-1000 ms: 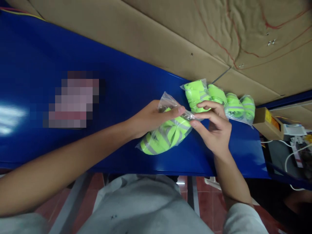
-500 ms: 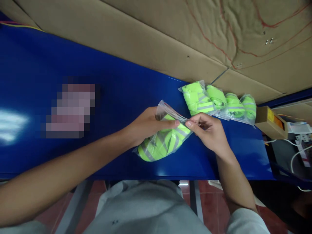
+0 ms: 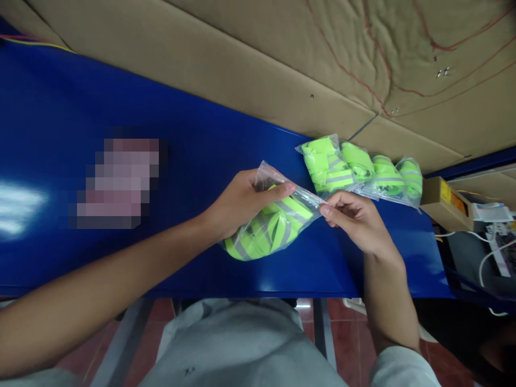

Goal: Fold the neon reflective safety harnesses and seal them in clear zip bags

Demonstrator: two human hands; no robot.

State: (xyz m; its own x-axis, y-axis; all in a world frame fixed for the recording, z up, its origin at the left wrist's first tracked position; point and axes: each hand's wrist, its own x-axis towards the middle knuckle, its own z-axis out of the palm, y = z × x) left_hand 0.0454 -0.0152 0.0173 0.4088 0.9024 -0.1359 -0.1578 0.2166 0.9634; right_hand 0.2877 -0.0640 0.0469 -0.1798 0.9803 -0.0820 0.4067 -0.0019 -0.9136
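Both hands grip a clear zip bag (image 3: pixel 300 194) above the blue table (image 3: pixel 193 140). Inside it lie folded neon yellow-green straps (image 3: pixel 264 236) with grey reflective stripes. My left hand (image 3: pixel 250 199) is closed on the upper left part of the bag, its thumb flat along the front just below the mouth. At the bag's right corner, my right hand (image 3: pixel 350 217) pinches the top edge between thumb and fingers. The fingers of my left hand behind the bag are mostly hidden.
Several similar bags of neon straps (image 3: pixel 326 164) stand in a row along the brown cardboard-covered wall (image 3: pixel 242 75). To their right is a small cardboard box (image 3: pixel 445 201), with papers and white cables beyond. A pixelated pinkish item (image 3: pixel 121 180) lies on the left of the table.
My right hand has slid a little to the right along the bag's top edge, away from my left thumb. The bag has risen slightly and its upper strip shows more.
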